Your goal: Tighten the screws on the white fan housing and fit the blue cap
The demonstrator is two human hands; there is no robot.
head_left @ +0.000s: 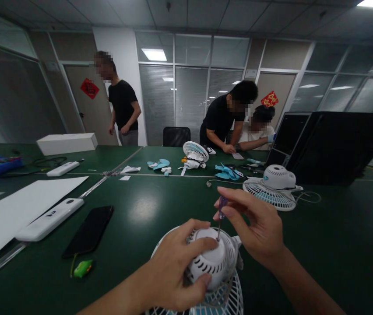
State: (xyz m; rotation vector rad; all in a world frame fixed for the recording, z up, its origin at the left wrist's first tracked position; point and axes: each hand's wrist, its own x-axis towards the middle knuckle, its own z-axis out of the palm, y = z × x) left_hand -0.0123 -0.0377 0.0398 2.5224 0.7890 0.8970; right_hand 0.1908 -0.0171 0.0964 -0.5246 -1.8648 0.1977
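A small white desk fan [217, 262] lies face down on the green table [140, 210] near me, its motor housing up. My left hand [173, 267] is wrapped round the housing and holds it steady. My right hand [255, 223] pinches a small purple-handled screwdriver [221, 214], whose tip stands on the top of the housing.
A black phone [89, 229], a white power bank [50, 218] and a white sheet [15, 205] lie at left. Another fan [272, 186] sits behind, with blue blades [226, 171] and a further fan [195, 155] beyond. Three people stand at the far side. Dark monitors [331, 144] rise at right.
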